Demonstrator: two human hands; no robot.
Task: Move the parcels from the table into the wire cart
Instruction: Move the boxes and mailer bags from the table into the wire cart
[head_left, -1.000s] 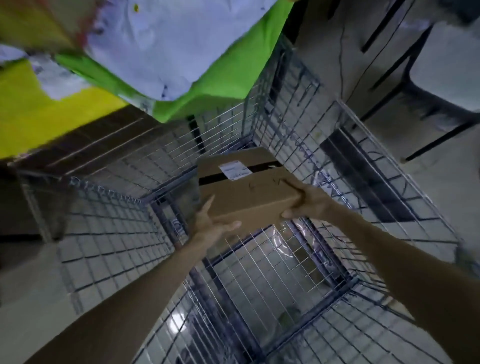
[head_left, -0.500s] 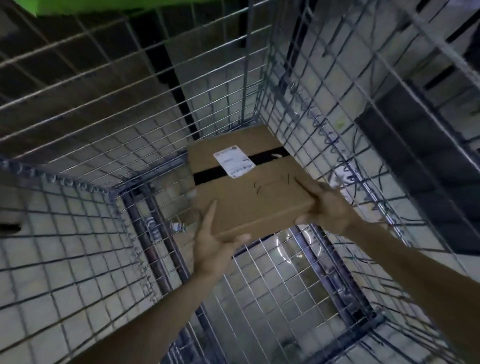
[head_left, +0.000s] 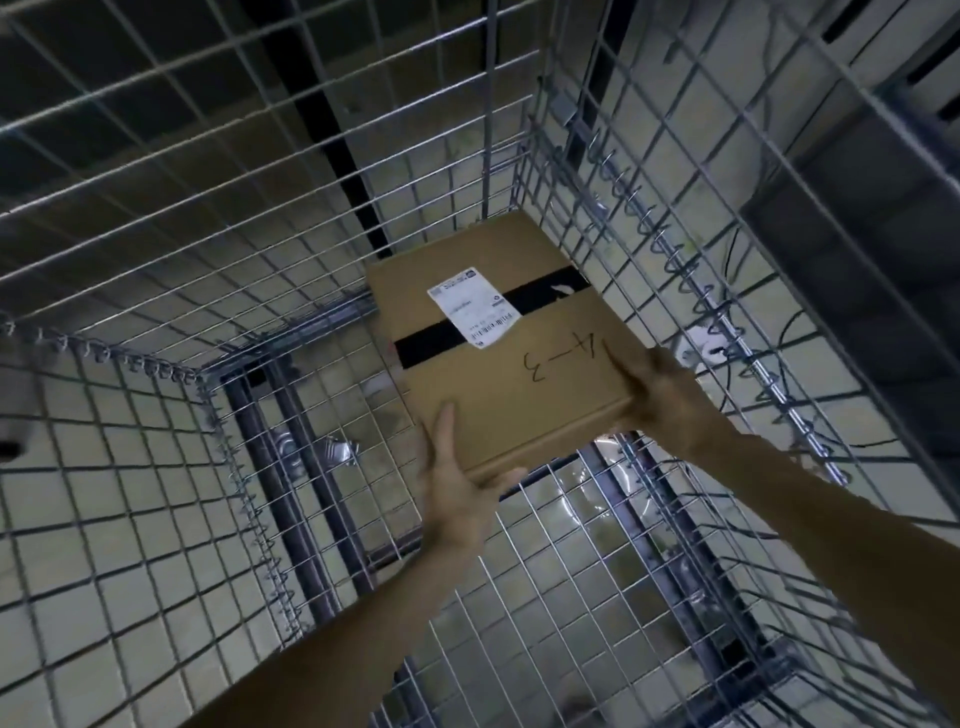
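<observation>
cardboard parcel (head_left: 493, 410) is held inside the wire cart (head_left: 235, 467), left hand (head_left: 457, 486) pinching its near edge, right hand (head_left: 662, 397) gripping its side.

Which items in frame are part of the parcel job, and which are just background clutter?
Job: brown cardboard box with black tape stripe and white label; grey wire cart; left hand and right hand, each gripping a near corner of the box.
Lying about: pale tiled floor under the mesh; dark cables outside the cart's right wall.
</observation>
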